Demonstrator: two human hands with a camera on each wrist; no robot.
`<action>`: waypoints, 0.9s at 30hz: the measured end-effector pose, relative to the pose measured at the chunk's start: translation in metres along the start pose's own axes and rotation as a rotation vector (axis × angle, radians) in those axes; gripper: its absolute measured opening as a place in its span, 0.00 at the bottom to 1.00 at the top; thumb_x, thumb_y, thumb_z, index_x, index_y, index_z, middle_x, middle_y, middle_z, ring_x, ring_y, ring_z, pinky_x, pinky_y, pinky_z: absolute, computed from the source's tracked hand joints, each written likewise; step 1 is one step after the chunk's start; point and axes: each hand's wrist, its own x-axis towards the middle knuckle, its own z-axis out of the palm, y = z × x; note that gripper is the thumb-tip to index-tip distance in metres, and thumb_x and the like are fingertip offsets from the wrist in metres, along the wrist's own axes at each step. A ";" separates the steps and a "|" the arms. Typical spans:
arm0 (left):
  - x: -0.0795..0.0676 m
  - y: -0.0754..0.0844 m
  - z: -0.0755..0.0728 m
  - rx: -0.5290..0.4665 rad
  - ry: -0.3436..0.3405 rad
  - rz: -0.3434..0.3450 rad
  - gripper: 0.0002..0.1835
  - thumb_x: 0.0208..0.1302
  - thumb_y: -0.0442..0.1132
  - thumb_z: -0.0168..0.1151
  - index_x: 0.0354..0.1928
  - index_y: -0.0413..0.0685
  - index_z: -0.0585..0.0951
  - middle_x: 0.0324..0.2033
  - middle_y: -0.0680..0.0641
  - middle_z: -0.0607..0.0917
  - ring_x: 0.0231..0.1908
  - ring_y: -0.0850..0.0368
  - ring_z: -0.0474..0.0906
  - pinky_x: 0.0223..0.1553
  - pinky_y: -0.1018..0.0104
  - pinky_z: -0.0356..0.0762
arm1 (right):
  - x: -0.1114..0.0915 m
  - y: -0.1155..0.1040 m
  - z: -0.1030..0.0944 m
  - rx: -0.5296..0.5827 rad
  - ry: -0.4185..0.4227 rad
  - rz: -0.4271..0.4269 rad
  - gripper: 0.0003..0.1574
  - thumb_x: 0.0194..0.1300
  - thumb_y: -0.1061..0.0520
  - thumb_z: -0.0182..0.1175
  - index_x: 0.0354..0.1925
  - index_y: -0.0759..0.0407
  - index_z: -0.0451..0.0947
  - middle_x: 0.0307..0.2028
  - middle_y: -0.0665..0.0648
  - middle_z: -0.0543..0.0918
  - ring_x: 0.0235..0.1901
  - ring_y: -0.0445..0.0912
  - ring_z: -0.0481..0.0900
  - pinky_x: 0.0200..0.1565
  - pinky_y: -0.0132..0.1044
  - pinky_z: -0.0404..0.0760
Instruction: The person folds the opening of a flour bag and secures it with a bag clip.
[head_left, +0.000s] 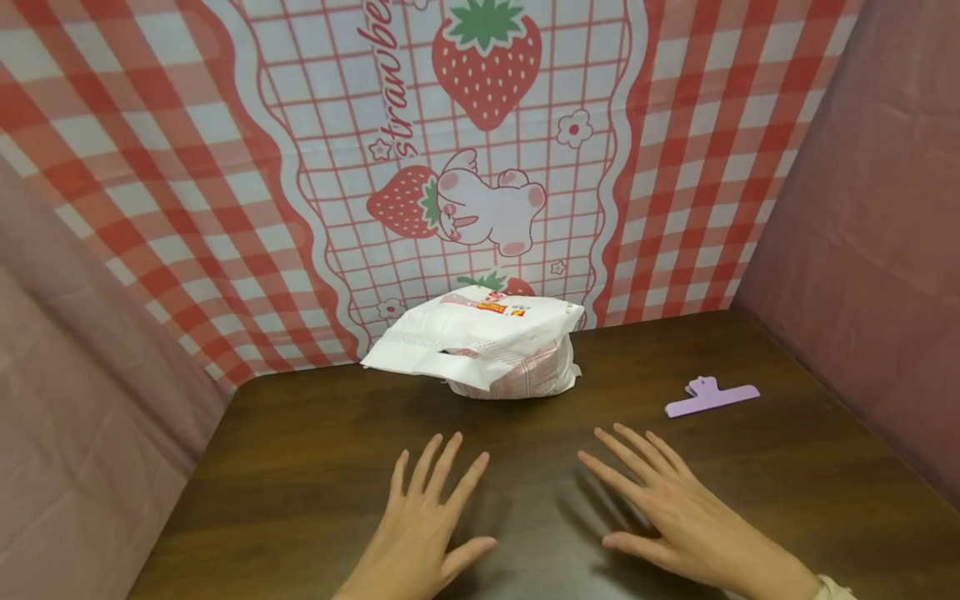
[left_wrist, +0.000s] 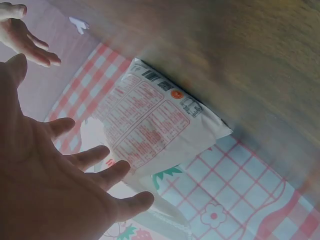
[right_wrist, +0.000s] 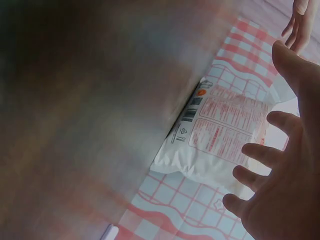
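Note:
A white plastic bag (head_left: 480,333) with red printing stands at the back of the table, its flat top with a handle slot folded over toward me. Printed text panels and a barcode cover its front in the left wrist view (left_wrist: 150,120). My left hand (head_left: 423,525) hovers in front of the bag on the left, fingers spread and holding nothing. To the right, my right hand (head_left: 675,508) is also spread over the table, apart from the bag. A lilac sealing clip (head_left: 711,397) lies on the table beyond my right fingers.
The dark brown wooden table (head_left: 315,467) ends at a red checked cloth (head_left: 682,167) with strawberry prints, which hangs behind the bag. Pinkish curtains (head_left: 870,233) close off the left and right sides.

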 end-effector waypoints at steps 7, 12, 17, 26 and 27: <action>0.001 -0.004 0.002 -0.012 -0.012 -0.020 0.44 0.53 0.69 0.48 0.69 0.65 0.46 0.69 0.49 0.41 0.67 0.46 0.43 0.58 0.36 0.43 | 0.008 0.017 0.001 0.004 -0.025 0.036 0.52 0.47 0.31 0.59 0.67 0.46 0.54 0.68 0.54 0.49 0.66 0.56 0.47 0.65 0.47 0.35; 0.005 -0.011 0.003 -0.018 -0.020 -0.053 0.43 0.54 0.69 0.47 0.69 0.65 0.45 0.69 0.50 0.41 0.67 0.48 0.40 0.59 0.36 0.43 | 0.013 0.031 0.001 0.000 -0.038 0.078 0.52 0.48 0.32 0.59 0.67 0.44 0.53 0.68 0.52 0.48 0.67 0.53 0.46 0.62 0.55 0.46; 0.011 -0.022 0.007 -0.020 0.001 -0.068 0.41 0.56 0.70 0.42 0.69 0.65 0.46 0.69 0.49 0.45 0.67 0.48 0.44 0.58 0.37 0.46 | 0.019 0.039 0.005 0.013 -0.051 0.109 0.51 0.50 0.32 0.58 0.67 0.42 0.51 0.69 0.51 0.47 0.67 0.53 0.45 0.58 0.57 0.54; 0.026 -0.039 0.015 -0.090 0.015 -0.087 0.39 0.59 0.67 0.41 0.69 0.60 0.49 0.67 0.49 0.53 0.65 0.51 0.49 0.57 0.38 0.49 | 0.033 0.048 0.011 0.064 -0.074 0.126 0.51 0.52 0.32 0.57 0.68 0.43 0.49 0.69 0.50 0.47 0.67 0.49 0.44 0.57 0.57 0.56; 0.028 -0.041 0.015 -0.092 0.016 -0.086 0.39 0.59 0.67 0.41 0.68 0.58 0.50 0.66 0.49 0.53 0.65 0.51 0.49 0.57 0.38 0.49 | 0.035 0.049 0.012 0.069 -0.072 0.125 0.51 0.52 0.32 0.57 0.68 0.43 0.48 0.68 0.50 0.48 0.67 0.49 0.45 0.58 0.56 0.56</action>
